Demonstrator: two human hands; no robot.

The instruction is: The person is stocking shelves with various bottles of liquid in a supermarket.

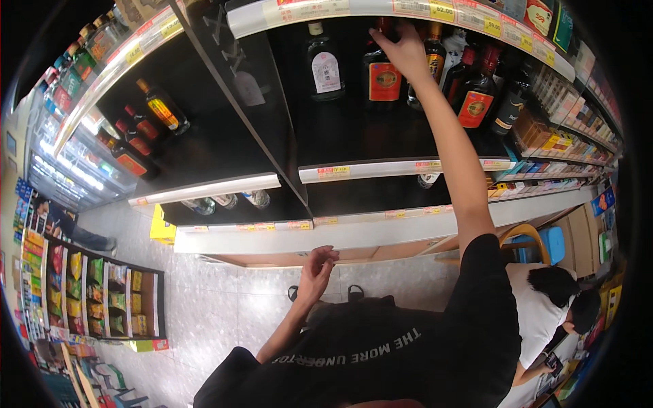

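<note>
My right hand (pixel 407 53) reaches up to the shelf, its thumb and fingers about the neck of a dark bottle (pixel 384 83) with a red label. That bottle stands upright on the black shelf. To its left is a bottle with a white arched label (pixel 326 71); close on its right stands a dark bottle with a yellow label (pixel 435 58), partly behind my wrist. My left hand (pixel 317 270) hangs low in front of the white counter ledge, fingers loosely bent with a gap to the thumb. Nothing shows in it.
More red-labelled bottles (pixel 476 102) stand farther right. A metal-edged divider (pixel 235 88) splits the shelves, with several bottles (pixel 162 107) left of it. White price rails (pixel 408 170) run along the shelf edges. A person (pixel 544 306) in white is close at my right; a snack rack (pixel 102 292) stands left.
</note>
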